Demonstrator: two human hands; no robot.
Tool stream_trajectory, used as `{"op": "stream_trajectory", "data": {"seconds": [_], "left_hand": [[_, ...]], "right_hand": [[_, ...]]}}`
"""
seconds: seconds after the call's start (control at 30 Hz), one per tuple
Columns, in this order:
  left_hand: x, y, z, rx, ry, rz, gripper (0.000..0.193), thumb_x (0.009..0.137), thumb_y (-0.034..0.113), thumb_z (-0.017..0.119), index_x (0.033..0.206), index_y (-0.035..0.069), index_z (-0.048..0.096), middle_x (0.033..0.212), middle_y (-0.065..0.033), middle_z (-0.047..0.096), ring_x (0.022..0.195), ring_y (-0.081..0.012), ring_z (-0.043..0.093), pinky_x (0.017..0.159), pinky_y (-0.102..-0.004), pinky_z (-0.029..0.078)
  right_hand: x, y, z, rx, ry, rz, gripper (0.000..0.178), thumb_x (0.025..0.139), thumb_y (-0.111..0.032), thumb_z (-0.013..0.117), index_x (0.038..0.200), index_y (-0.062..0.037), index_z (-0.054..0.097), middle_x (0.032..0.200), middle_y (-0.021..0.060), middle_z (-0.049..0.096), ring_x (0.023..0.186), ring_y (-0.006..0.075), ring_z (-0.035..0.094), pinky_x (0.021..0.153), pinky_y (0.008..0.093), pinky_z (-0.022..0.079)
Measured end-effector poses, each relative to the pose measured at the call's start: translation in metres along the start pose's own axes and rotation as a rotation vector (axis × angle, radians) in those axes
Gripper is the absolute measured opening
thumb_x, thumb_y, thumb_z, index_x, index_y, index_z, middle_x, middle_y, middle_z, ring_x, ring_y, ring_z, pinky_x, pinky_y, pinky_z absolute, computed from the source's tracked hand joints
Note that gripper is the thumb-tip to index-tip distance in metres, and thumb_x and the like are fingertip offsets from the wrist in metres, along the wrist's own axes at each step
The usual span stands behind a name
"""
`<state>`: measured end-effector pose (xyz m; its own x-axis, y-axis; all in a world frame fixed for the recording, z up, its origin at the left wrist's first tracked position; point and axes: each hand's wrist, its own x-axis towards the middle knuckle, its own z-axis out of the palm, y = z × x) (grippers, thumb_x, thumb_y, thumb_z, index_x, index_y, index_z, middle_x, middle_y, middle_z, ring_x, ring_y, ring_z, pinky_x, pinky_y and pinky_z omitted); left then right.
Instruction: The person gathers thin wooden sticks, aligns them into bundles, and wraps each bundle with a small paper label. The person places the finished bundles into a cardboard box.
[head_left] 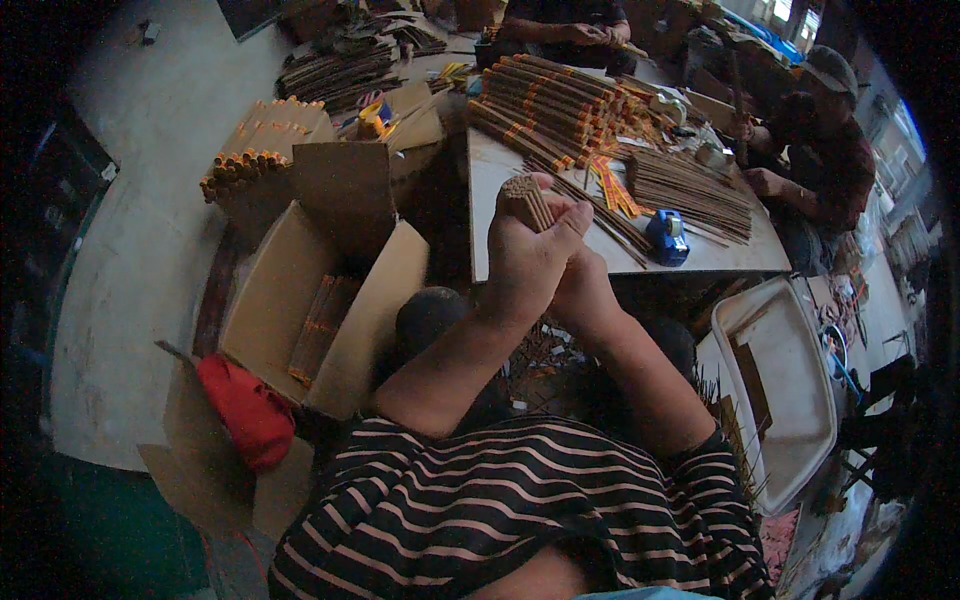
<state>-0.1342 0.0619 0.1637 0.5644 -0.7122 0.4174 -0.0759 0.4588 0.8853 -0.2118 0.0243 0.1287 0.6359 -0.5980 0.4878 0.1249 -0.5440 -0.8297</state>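
My left hand [520, 262] and my right hand [580, 275] are pressed together at the table's near edge. Both are closed around a bundle of brown incense sticks [527, 203], whose blunt ends show above my left thumb. Much of the bundle is hidden inside my hands. Just right of them, several loose incense sticks [625, 232] lie slantwise on the white table [486, 235]. Red and yellow paper bands [617, 190] lie beyond. A blue tape dispenser [667, 238] stands near the front edge.
An open cardboard box [262, 290] at my left holds banded bundles [322, 325]; a red cloth [245, 412] hangs by it. Stacked banded bundles [545, 100] fill the table's back. Two other people [825, 150] [565, 25] sit across. A white plastic tub [790, 370] stands at my right.
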Motion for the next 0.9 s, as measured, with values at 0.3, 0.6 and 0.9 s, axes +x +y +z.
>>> {"op": "stream_trajectory", "data": {"seconds": [0.3,0.6,0.9], "left_hand": [[0.040,0.045,0.014,0.172,-0.163,0.319,0.018,0.077,0.010,0.064,0.086,0.003,0.051,0.073,-0.0054,0.055,0.070,-0.0138,0.056,0.065,-0.0264,0.045],[0.103,-0.024,0.016,0.188,-0.195,0.140,0.013,0.079,0.013,0.060,0.081,0.002,0.056,0.073,-0.0079,0.059,0.067,-0.0159,0.057,0.063,-0.0298,0.044],[0.104,-0.034,0.009,0.229,-0.095,0.112,0.017,0.078,0.016,0.063,0.082,0.000,0.058,0.075,-0.0103,0.061,0.069,-0.0181,0.059,0.063,-0.0315,0.046]], "right_hand": [[0.042,-0.002,-0.020,-0.223,0.060,-0.182,0.024,0.074,-0.012,0.059,0.093,-0.0010,0.051,0.085,0.0196,0.059,0.078,0.0382,0.057,0.066,0.0396,0.047],[0.088,0.073,0.000,-0.027,0.192,-0.075,0.021,0.078,-0.009,0.056,0.097,0.0007,0.054,0.091,0.0162,0.060,0.086,0.0282,0.057,0.074,0.0354,0.044],[0.100,0.090,0.005,-0.069,0.170,-0.004,0.030,0.077,-0.009,0.059,0.104,0.0000,0.051,0.095,0.0139,0.058,0.088,0.0243,0.055,0.077,0.0324,0.043]]}}
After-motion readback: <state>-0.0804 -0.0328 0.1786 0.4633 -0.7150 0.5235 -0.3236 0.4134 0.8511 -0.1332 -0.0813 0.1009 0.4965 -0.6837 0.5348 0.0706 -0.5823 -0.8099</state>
